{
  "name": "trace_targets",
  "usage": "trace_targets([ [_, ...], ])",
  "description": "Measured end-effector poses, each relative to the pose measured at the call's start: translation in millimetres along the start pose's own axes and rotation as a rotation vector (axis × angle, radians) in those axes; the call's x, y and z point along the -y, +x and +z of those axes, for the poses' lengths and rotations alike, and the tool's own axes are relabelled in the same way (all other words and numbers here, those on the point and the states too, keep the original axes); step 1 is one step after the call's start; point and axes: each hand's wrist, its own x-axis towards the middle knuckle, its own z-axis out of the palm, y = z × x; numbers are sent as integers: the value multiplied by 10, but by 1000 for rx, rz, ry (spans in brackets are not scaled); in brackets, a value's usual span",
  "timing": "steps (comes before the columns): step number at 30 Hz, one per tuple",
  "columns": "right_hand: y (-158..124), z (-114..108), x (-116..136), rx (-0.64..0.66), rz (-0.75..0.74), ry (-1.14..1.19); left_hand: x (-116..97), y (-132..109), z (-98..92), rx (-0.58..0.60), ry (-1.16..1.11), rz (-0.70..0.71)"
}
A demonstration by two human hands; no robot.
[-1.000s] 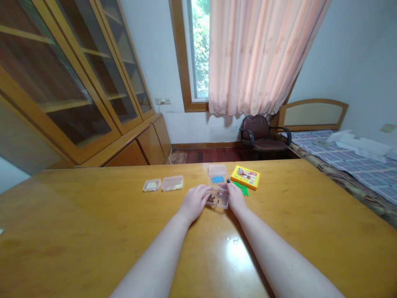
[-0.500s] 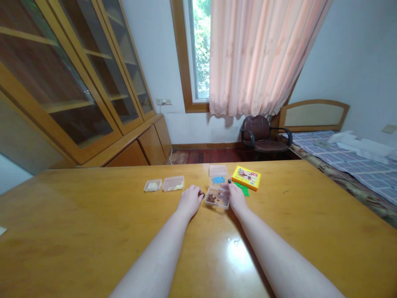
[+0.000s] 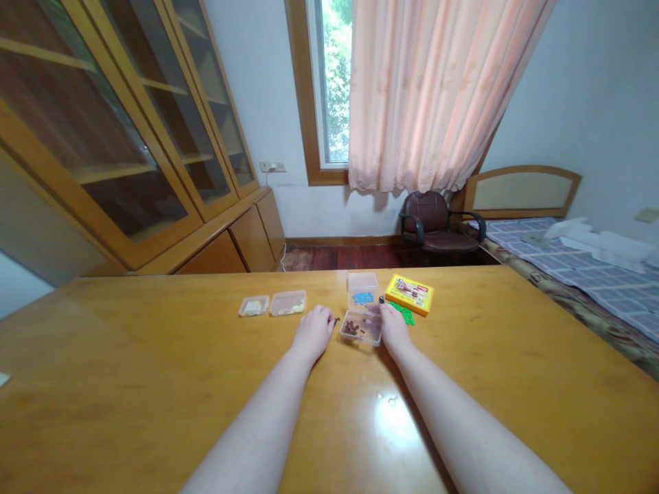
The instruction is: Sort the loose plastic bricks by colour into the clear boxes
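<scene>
My right hand [image 3: 393, 325] grips the right side of a clear plastic box [image 3: 367, 336], which is tilted above the table. Several small brown pieces [image 3: 351, 328] lie in the box, mostly at its left. Just left of the box, my left hand [image 3: 315, 331] is closed, with a small dark brown piece [image 3: 336, 320] showing at its fingertips. Behind the box sits an open clear container with blue pieces [image 3: 363, 298]. Green pieces [image 3: 402, 313] lie beside my right hand, in front of a yellow box [image 3: 409, 294].
Two clear containers with pale pieces, a small one [image 3: 254, 307] and a larger one [image 3: 287, 303], stand left of my left hand on the wooden table [image 3: 154, 370]. Beyond the table are a chair [image 3: 430, 221], a bed and a glass-doored cabinet.
My left hand has shifted very slightly left, and the brown piece at its fingertips shows differently. My right hand and the clear box are almost unchanged.
</scene>
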Motion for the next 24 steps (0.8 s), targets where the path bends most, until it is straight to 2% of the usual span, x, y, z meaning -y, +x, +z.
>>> trace_targets([
  [4,1,6,9,-14,-7,-39,17,-4,5,-38,-10,-7],
  [10,19,0,-6,5,2,-41,-12,9,26,32,-5,18],
  [19,47,-11,-64,3,-13,-5,-1,31,34,29,73,2],
  [21,48,-9,-70,6,-7,-1,-11,29,21,-20,39,3],
  [24,42,0,-70,9,-8,23,-56,-7,-26,-196,-102,69],
])
